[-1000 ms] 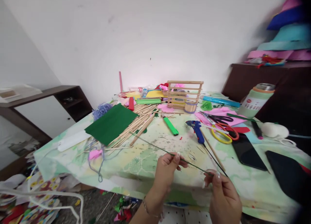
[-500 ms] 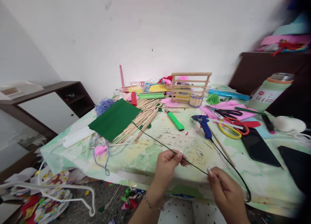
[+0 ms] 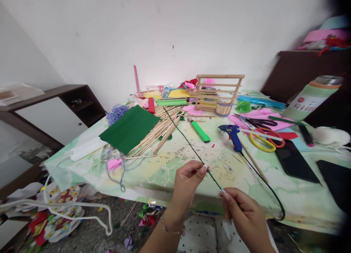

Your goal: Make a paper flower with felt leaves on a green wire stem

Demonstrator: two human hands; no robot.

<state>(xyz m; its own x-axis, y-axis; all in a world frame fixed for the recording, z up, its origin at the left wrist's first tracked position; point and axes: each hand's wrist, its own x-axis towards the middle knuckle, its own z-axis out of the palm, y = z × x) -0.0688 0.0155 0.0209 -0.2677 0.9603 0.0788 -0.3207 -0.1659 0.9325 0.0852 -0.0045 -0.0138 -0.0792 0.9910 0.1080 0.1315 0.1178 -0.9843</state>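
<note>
Two bare hands work at the near edge of a cluttered craft table covered in a pale green patterned cloth. The left hand pinches a long thin dark green wire stem between thumb and fingertips. The right hand, lower and just beside it, nips the stem's near end the same way. The stem slants up and away over the table toward a pile of thin wooden sticks. A flat green paper sheet, a blue glue gun and yellow-handled scissors lie beyond.
</note>
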